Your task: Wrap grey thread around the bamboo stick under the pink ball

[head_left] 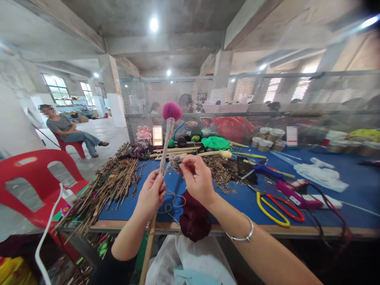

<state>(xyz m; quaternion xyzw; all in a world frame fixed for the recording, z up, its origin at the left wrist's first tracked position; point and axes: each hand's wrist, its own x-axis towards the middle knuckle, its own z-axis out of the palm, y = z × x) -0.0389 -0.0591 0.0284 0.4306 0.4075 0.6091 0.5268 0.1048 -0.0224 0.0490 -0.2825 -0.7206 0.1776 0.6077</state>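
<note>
My left hand point(152, 194) is closed around a long stick point(168, 138) that stands nearly upright. Grey-beige yarn or cord wraps the upper stick, and a round magenta tuft point(172, 112) tops it. Beside the stick, the fingers of my right hand point(197, 176) pinch a small bundle of grey yarn point(175, 162). A thin loose strand point(170, 208) curls over the table below the hands. Dark red cloth or yarn point(194, 221) hangs over the table edge under my right wrist, which wears a silver bangle point(247, 233).
Dry twigs point(118, 180) lie left on the blue table point(237, 211), with brown scraps point(219, 170) behind my right hand. To the right are yellow-and-red-handled scissors point(277, 211), a purple tool point(298, 196) and white plastic point(320, 172). A red chair point(50, 174) stands left; a person sits farther back.
</note>
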